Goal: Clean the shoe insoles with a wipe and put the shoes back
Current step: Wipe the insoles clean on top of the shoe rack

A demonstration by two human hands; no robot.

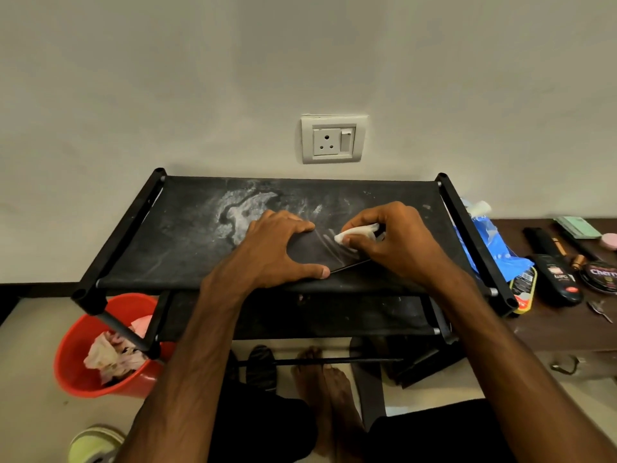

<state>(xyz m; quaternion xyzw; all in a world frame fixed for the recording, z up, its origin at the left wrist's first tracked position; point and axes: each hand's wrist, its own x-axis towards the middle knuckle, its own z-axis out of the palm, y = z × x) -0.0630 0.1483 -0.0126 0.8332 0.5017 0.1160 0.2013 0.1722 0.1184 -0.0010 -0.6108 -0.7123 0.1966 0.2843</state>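
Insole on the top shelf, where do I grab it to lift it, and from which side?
Probably its near edge: the insole lies flat and thin on the shelf, and that edge looks slightly raised by the thumb of the left hand. Come from the front with a pinch grip, thumb under, fingers on top. The right hand holds the wipe on it.

On my feed a white wall socket [333,140] with its switch sits on the pale wall [200,78]. Low at the left I see a red bucket [71,342] holding crumpled, stained paper [107,357]. At the right a dark brown surface [551,332] carries a blue plastic bag [494,242], a black bottle [557,279] just beside a round tin [601,275] (its lid reads "Cherry", cut by the frame edge), and farther back a green pad [579,227] near a pink round thing [610,241]
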